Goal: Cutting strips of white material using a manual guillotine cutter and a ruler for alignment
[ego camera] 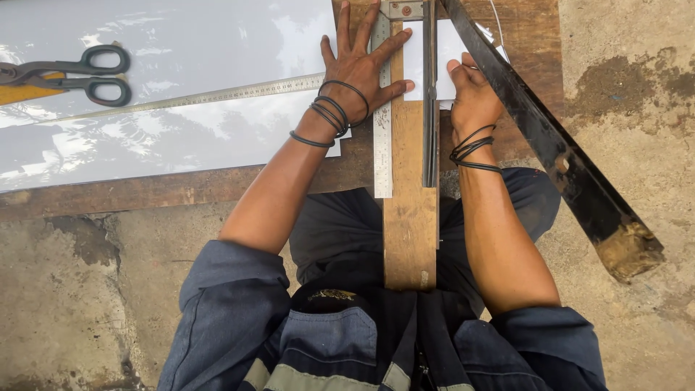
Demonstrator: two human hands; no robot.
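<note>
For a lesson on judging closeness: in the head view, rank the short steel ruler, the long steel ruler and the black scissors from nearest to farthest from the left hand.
1. Short steel ruler: under the left hand's fingers.
2. Long steel ruler: its end reaches that hand, stretching leftward.
3. Black scissors: far left, on the white sheet.

The large sheet looks glossy white, mirroring sky. The board under it is bare, worn wood with rough grain. The steel rule and long tape are matt grey metal. The cutter blade arm is dark, rust-tipped metal. The scissors have black handles. The floor is rough, stained concrete.
</note>
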